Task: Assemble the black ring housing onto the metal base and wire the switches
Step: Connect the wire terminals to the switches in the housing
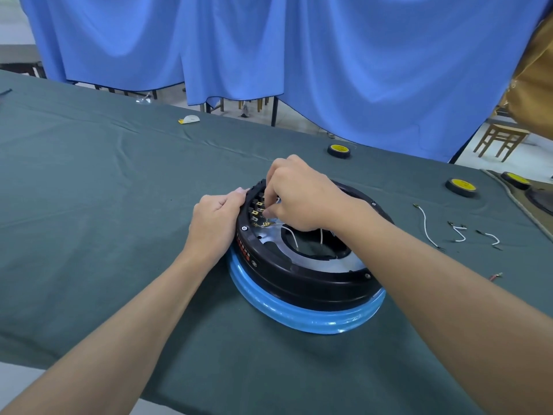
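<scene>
Forearms [119, 324] outstretched, left fingers [235, 195] curled on black ring housing [314, 284], right fingers [270, 199] pinching white wire [291, 235].

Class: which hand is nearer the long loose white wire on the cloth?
Right. The right hand is over the black ring housing, left of the wire; the left hand holds its rim, farther left.

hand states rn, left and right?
left hand: grips the rim of the black ring housing.
right hand: fingers pinch what looks like a white wire at the switches.

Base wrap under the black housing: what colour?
Light blue base wrap; the head view shows it best.
</scene>
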Demonstrator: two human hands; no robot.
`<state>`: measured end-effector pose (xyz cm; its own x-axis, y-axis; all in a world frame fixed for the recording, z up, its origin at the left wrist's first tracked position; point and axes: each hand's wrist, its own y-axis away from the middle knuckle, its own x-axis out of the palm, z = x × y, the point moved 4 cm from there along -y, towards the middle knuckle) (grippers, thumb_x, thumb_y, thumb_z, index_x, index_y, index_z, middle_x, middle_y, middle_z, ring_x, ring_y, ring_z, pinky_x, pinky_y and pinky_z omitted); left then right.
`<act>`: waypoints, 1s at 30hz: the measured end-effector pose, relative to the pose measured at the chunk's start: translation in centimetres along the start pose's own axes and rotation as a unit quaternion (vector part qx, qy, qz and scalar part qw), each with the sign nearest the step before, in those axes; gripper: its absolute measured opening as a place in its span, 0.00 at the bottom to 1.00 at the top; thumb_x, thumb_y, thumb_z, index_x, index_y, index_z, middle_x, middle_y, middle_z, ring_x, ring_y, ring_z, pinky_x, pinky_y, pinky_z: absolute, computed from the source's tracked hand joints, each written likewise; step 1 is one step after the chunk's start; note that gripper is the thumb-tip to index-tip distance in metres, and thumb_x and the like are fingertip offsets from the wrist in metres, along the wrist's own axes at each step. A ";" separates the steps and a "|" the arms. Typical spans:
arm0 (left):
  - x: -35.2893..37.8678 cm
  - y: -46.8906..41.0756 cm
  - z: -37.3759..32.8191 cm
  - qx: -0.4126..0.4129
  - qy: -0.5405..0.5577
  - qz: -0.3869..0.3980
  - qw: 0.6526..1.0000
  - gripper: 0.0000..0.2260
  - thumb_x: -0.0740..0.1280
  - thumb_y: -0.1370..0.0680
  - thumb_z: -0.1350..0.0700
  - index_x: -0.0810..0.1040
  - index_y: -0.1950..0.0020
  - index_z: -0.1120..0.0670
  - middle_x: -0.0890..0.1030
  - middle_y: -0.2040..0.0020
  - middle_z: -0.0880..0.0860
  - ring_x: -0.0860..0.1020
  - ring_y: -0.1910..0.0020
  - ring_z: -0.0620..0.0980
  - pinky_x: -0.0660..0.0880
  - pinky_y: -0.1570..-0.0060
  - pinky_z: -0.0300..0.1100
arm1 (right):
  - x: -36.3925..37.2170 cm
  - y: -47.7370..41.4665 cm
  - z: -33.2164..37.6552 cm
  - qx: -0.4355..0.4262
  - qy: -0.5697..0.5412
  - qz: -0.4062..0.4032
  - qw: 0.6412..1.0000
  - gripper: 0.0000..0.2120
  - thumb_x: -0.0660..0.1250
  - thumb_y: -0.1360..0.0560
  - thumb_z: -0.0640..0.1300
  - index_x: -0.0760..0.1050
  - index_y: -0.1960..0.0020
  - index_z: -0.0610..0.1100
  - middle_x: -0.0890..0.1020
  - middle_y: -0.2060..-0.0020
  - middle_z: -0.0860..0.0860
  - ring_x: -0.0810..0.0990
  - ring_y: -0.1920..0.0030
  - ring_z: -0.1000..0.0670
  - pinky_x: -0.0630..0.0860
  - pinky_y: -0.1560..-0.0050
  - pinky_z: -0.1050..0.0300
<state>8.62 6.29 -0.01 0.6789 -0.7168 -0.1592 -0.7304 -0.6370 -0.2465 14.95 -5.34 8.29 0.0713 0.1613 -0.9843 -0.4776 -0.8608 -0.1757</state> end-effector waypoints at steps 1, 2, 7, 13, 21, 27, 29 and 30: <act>0.0 0.1 0.0 -0.003 -0.001 0.001 1.000 0.25 0.63 0.25 0.44 0.60 0.71 0.60 0.62 0.72 0.53 0.61 0.68 0.51 0.61 0.63 0.49 | 0.1 0.0 0.1 0.002 -0.006 -0.004 1.000 0.04 0.70 0.25 0.45 0.82 0.59 0.49 0.75 0.47 0.50 0.69 0.42 0.46 0.69 0.58 0.53; 0.0 0.1 0.0 -0.004 -0.001 0.001 1.000 0.25 0.63 0.25 0.44 0.60 0.71 0.61 0.63 0.72 0.53 0.62 0.68 0.51 0.61 0.62 0.49 | 0.2 0.1 0.2 0.004 -0.013 -0.008 1.000 0.05 0.69 0.25 0.43 0.82 0.59 0.47 0.75 0.47 0.50 0.69 0.42 0.46 0.71 0.55 0.52; 0.0 0.3 -0.1 -0.014 -0.037 0.013 0.999 0.25 0.61 0.22 0.44 0.62 0.74 0.56 0.62 0.77 0.44 0.62 0.70 0.51 0.61 0.62 0.47 | 0.5 0.3 0.4 0.014 -0.017 -0.031 0.999 0.04 0.69 0.25 0.42 0.81 0.58 0.43 0.73 0.45 0.48 0.67 0.41 0.45 0.73 0.46 0.48; 0.0 0.9 -0.7 0.008 -0.076 0.038 0.996 0.20 0.59 0.22 0.42 0.73 0.71 0.49 0.80 0.45 0.58 0.75 0.44 0.68 0.71 0.44 0.63 | 0.8 0.5 0.3 0.031 -0.006 -0.043 0.999 0.05 0.68 0.26 0.42 0.80 0.55 0.40 0.71 0.41 0.48 0.64 0.38 0.45 0.72 0.45 0.49; 0.1 0.8 -0.6 0.008 -0.048 0.064 0.997 0.10 0.59 0.28 0.41 0.77 0.54 0.28 0.76 0.32 0.41 0.72 0.32 0.43 0.65 0.29 0.55 | 0.8 0.6 0.6 0.067 -0.030 -0.040 0.997 0.02 0.67 0.26 0.39 0.77 0.58 0.42 0.71 0.40 0.48 0.63 0.38 0.45 0.72 0.46 0.50; 0.2 0.9 -0.6 0.007 -0.030 0.069 0.997 0.10 0.59 0.27 0.42 0.77 0.52 0.29 0.75 0.31 0.41 0.71 0.31 0.42 0.63 0.28 0.55 | 0.9 0.7 0.7 0.088 -0.043 -0.038 0.994 0.04 0.66 0.27 0.38 0.74 0.60 0.44 0.71 0.40 0.48 0.63 0.37 0.45 0.70 0.48 0.52; 0.2 0.8 -0.4 0.007 -0.033 0.070 0.997 0.10 0.58 0.28 0.42 0.79 0.54 0.33 0.75 0.31 0.41 0.72 0.33 0.41 0.64 0.29 0.55 | 1.0 0.6 0.6 0.095 -0.046 -0.040 0.994 0.04 0.66 0.26 0.39 0.75 0.60 0.43 0.72 0.41 0.47 0.63 0.37 0.44 0.70 0.48 0.51; 0.2 0.8 -0.3 0.006 -0.035 0.070 0.997 0.11 0.58 0.28 0.42 0.80 0.56 0.37 0.75 0.31 0.41 0.72 0.34 0.40 0.64 0.29 0.55 | 1.1 0.6 0.6 0.098 -0.048 -0.041 0.993 0.04 0.67 0.26 0.40 0.76 0.59 0.42 0.72 0.41 0.47 0.63 0.37 0.44 0.71 0.47 0.51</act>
<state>8.17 5.53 0.02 0.5738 -0.7768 -0.2596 -0.8180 -0.5281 -0.2279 14.24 -5.42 7.10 0.0380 0.2808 -0.9590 -0.6352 -0.7341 -0.2401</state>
